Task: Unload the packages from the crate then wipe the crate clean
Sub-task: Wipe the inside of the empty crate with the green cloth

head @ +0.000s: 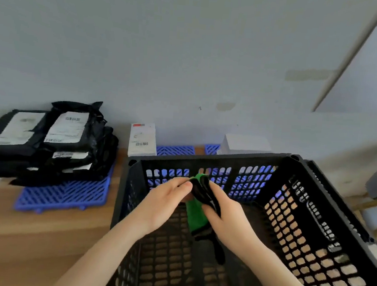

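Both hands hold a green-and-black cloth above the black perforated plastic crate.

The cloth's long axis runs from 12 to 6 o'clock: its upper end points at the crate's far wall and its black tail hangs toward 5 o'clock. The left hand pinches the upper end with its fingertips. The right hand wraps curled fingers round the black fold. At 10 o'clock, black plastic mailer packages are stacked on a blue lattice mat on the wooden table.
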Motion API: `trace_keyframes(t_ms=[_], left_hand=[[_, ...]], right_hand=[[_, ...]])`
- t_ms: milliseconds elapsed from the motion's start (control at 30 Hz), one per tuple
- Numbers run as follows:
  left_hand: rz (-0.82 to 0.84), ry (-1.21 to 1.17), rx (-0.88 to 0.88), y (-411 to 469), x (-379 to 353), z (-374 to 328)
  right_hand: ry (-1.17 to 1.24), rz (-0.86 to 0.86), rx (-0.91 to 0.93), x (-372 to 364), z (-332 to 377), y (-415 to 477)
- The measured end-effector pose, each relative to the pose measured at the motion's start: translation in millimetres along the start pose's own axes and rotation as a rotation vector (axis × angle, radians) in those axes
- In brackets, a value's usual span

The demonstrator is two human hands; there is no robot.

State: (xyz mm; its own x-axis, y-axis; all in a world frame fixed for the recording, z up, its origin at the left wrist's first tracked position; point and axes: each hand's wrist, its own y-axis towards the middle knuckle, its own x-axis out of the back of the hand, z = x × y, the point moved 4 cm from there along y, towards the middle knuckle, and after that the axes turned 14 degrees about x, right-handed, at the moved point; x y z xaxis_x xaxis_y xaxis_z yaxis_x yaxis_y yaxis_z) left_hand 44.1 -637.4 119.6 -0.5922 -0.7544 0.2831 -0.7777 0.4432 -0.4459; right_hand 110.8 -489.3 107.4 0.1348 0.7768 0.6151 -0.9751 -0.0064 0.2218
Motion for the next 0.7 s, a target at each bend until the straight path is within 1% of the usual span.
trace_keyframes(t_ms=[133,233,400,567,700], left_hand=[[-0.220,0.106,-0.004,3,31,22],[-0.401,0.180,-0.078,-2,42,28],[-0.614,0.357,-0.129,-17,42,35],[-0.770,0.437,-0.055,-42,23,45],[-0.986,0.483,0.099,-76,-7,53]], right_hand=[[0.021,0.110,0.004,-10,-14,22],[0.045,0.194,0.022,-18,-21,33],[0.081,0.350,0.116,-25,-28,52],[0.174,0.490,0.225,-31,-42,60],[0.312,0.610,0.300,-33,-49,49]])
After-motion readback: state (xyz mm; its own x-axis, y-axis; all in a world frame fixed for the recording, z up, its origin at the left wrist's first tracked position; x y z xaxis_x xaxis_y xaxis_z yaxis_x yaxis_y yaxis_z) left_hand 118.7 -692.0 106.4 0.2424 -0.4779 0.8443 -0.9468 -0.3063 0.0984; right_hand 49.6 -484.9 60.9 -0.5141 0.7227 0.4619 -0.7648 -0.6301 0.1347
